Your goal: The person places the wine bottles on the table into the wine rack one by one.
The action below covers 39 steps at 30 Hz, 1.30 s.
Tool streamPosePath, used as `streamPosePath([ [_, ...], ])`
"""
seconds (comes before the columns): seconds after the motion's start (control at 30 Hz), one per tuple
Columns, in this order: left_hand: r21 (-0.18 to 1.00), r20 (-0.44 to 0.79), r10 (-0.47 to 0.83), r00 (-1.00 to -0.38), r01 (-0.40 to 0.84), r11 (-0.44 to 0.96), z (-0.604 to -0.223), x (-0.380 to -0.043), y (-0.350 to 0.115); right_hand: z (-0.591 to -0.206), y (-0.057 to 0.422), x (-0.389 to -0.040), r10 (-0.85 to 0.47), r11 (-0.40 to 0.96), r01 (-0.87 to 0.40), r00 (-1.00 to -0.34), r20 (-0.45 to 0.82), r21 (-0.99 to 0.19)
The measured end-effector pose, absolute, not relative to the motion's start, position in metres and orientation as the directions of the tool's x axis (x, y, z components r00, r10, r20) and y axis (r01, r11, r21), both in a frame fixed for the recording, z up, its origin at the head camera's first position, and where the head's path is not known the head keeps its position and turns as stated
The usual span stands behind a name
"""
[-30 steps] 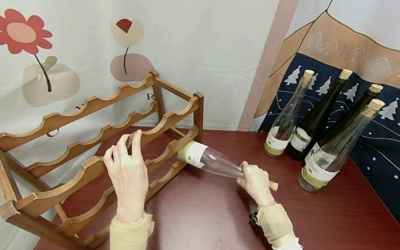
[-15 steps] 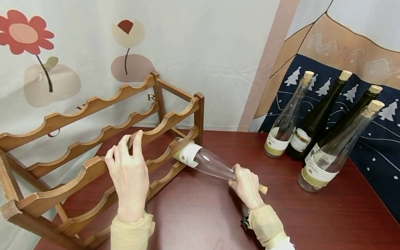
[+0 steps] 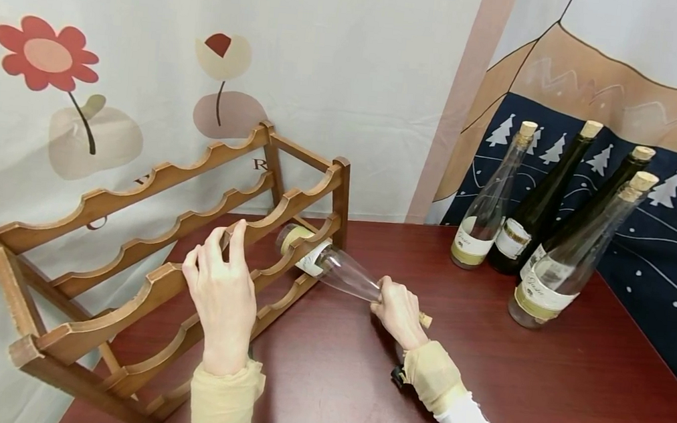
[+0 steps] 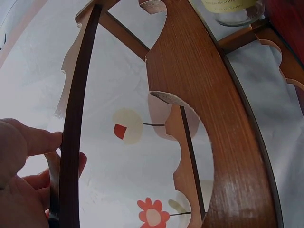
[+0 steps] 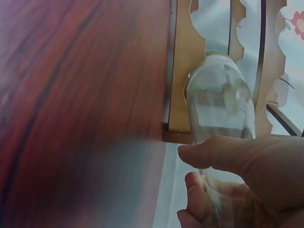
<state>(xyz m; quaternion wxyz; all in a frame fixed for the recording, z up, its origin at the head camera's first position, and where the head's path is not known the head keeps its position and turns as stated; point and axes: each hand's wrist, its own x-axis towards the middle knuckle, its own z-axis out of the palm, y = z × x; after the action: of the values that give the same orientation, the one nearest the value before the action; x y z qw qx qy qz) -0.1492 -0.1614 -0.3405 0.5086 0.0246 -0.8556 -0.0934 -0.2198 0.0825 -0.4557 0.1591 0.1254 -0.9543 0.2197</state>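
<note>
A clear glass wine bottle [image 3: 350, 275] with a white and green label lies on its side, base first in the far-right part of a wooden wine rack [image 3: 153, 283], below the top front rail. My right hand [image 3: 398, 311] grips its neck, and the cork [image 3: 424, 320] sticks out past the fist. In the right wrist view the thumb and fingers wrap round the bottle's glass [image 5: 221, 109]. My left hand [image 3: 224, 295] holds the rack's top front rail, with fingers [image 4: 35, 140] on both sides of it in the left wrist view.
At the back right stand several corked bottles, among them a clear one [image 3: 473, 240], a dark green one [image 3: 537, 202] and a nearer clear one [image 3: 550, 284]. The dark red table [image 3: 324, 371] runs beneath everything. A printed cloth [image 3: 352, 58] hangs close behind the rack.
My right hand has moved left, sliding the bottle deeper into the rack, so its base now shows behind the front rails. The left hand keeps its hold on the rail.
</note>
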Motion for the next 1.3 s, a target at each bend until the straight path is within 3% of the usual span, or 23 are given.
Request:
streamPosePath([
  [0.93, 0.194, 0.868, -0.142, -0.477, 0.062, 0.979, -0.34, -0.149, -0.162, -0.459, 0.036, -0.24, -0.226, 0.817, -0.335, -0.935, 0.273, -0.47],
  [1.3, 0.196, 0.861, -0.141, -0.488, 0.063, 0.979, -0.341, -0.149, -0.161, -0.461, 0.015, -0.248, -0.206, 0.801, -0.268, -0.963, 0.174, -0.536],
])
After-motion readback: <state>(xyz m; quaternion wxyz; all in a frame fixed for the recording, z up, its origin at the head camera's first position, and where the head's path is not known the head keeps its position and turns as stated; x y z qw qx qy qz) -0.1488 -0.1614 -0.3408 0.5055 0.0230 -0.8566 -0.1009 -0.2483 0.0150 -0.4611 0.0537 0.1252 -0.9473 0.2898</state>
